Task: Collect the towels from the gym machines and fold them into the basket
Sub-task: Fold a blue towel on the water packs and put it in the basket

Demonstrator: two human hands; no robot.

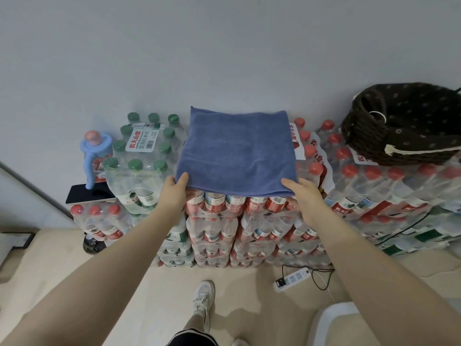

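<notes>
towel (237, 153) on stacked water packs (249, 221) (wall-side)

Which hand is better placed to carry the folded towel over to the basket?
Right. The right hand grips the folded blue terry towel on the side nearer the dark woven basket; the left hand holds the far corner.

Both arms stretched forward, left hand (174, 189) and right hand (299, 193) pinching cloth corners, thumbs on top
</notes>
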